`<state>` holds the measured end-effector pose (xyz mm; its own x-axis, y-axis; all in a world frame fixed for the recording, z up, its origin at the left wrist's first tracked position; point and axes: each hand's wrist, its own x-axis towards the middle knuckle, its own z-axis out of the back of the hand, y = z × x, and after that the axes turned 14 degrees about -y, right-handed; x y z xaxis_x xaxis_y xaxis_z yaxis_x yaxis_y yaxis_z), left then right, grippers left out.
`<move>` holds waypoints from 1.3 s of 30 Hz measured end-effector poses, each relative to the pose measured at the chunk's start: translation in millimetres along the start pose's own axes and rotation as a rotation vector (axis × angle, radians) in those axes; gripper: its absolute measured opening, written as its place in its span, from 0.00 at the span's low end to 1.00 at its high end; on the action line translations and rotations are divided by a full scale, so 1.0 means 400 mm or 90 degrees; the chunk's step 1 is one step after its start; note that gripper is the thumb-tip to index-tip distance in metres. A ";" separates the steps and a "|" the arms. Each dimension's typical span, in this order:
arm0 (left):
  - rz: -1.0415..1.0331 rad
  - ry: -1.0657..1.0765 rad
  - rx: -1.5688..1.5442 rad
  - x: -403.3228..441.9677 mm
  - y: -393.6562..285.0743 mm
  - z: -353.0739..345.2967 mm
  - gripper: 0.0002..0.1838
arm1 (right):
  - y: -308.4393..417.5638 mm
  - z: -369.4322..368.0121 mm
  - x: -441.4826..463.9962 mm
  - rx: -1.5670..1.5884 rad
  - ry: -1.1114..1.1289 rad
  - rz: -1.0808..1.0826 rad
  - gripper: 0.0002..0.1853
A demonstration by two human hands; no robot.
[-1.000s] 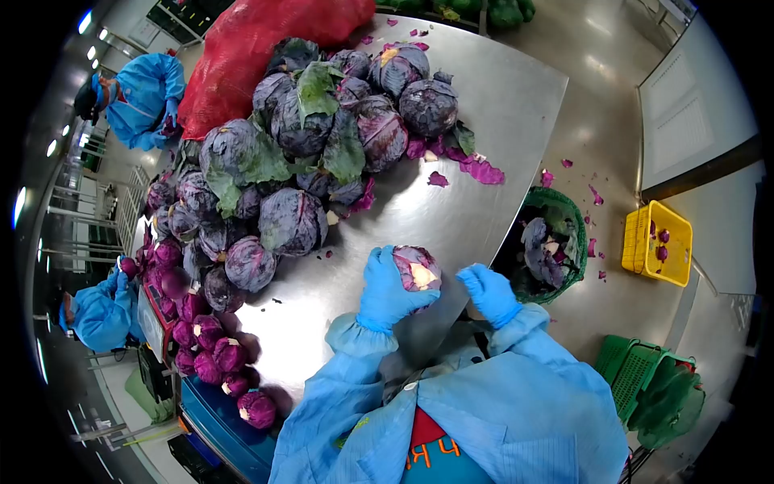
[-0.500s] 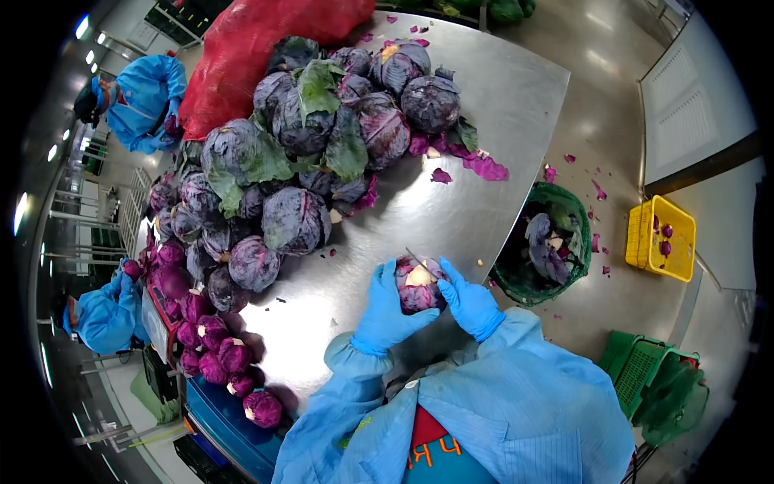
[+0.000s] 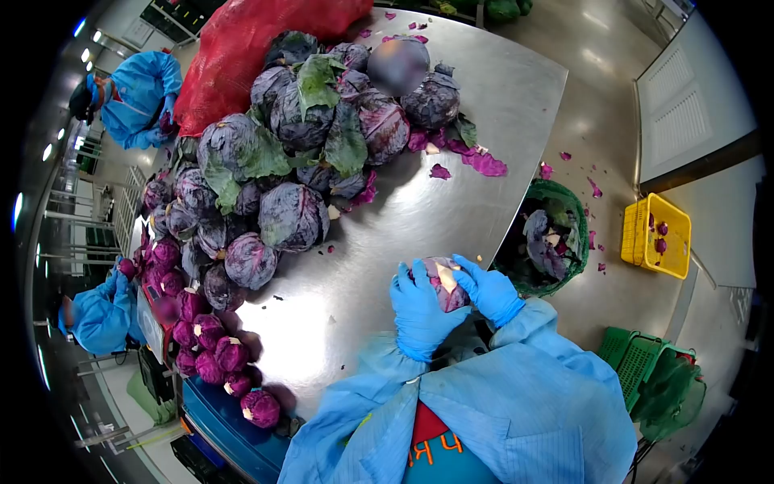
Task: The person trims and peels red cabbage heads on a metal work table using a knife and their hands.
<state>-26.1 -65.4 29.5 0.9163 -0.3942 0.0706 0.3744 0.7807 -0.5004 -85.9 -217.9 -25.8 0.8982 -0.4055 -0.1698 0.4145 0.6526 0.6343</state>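
Note:
Over the near side of the steel table, my gloved left hand (image 3: pixel 425 313) is closed around the left side of a purple cabbage (image 3: pixel 446 278), its pale cut stem end facing up. At the cabbage's right side, my gloved right hand (image 3: pixel 490 292) has its fingers curled against the head. The thin knife seen in that hand a moment ago is hidden now. To the left lies a big heap of untrimmed purple cabbages (image 3: pixel 294 218) with dark outer leaves. Smaller, bright purple peeled cabbages (image 3: pixel 231 353) sit nearer, along the table's left side.
A green mesh-lined bin (image 3: pixel 582 242) with leaf trimmings stands at the right table edge. Beyond it are a yellow crate (image 3: pixel 637 234) and green crates (image 3: pixel 625 363). A red mesh sack (image 3: pixel 234 56) lies at the far left. Two co-workers (image 3: pixel 145 97) stand leftward.
Both hands have shifted a little right with the cabbage, which has been turned and tilted. The right hand has come in over its right side, and the knife blade has gone out of sight.

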 end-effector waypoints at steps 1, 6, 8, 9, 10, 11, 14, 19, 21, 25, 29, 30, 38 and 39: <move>0.004 -0.020 0.013 -0.007 -0.014 -0.005 0.59 | -0.018 -0.009 0.016 0.064 -0.030 -0.039 0.30; -0.033 -0.052 0.099 -0.078 -0.038 -0.035 0.63 | -0.074 -0.023 0.087 0.187 -0.035 -0.133 0.30; -0.005 -0.089 0.049 -0.087 -0.024 -0.037 0.64 | -0.045 -0.006 0.052 0.222 -0.071 -0.066 0.31; 0.007 -0.114 0.022 -0.081 -0.020 -0.039 0.64 | -0.027 0.009 0.034 0.185 -0.066 -0.044 0.30; 0.015 -0.123 0.016 -0.069 -0.018 -0.040 0.64 | -0.009 0.024 0.012 0.147 -0.065 -0.018 0.30; 0.023 -0.128 0.009 -0.063 -0.017 -0.039 0.63 | -0.001 0.029 -0.012 0.109 -0.062 0.004 0.31; 0.013 -0.132 0.017 -0.063 -0.020 -0.046 0.62 | -0.002 0.020 -0.036 -0.013 0.010 -0.004 0.30; 0.008 -0.114 0.065 -0.059 -0.049 -0.055 0.61 | -0.028 0.029 -0.016 -0.047 0.026 0.037 0.25; 0.007 -0.107 0.088 -0.058 -0.063 -0.059 0.60 | -0.093 -0.017 0.005 -0.054 -0.041 0.144 0.23; -0.064 -0.088 0.123 -0.079 -0.072 -0.062 0.61 | -0.060 0.035 0.087 0.072 0.039 -0.052 0.19; -0.061 -0.097 -0.064 -0.070 0.051 -0.015 0.63 | -0.044 -0.031 0.090 0.276 -0.014 -0.163 0.21; -0.055 -0.102 -0.149 -0.078 0.111 -0.022 0.63 | -0.059 -0.075 0.105 0.262 -0.046 -0.154 0.21; 0.205 -0.327 -0.479 -0.143 0.267 -0.086 0.67 | -0.303 0.065 0.155 -0.094 -0.340 -0.184 0.31; 0.210 -0.393 -0.408 -0.153 0.252 -0.101 0.67 | -0.234 0.144 0.146 -0.196 -0.272 -0.337 0.36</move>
<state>-50.1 17.7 -59.8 0.9440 0.2673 0.1935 0.1023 0.3204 -0.9417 -80.7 -339.6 -51.8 0.4585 -0.8875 -0.0464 0.8542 0.4256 0.2987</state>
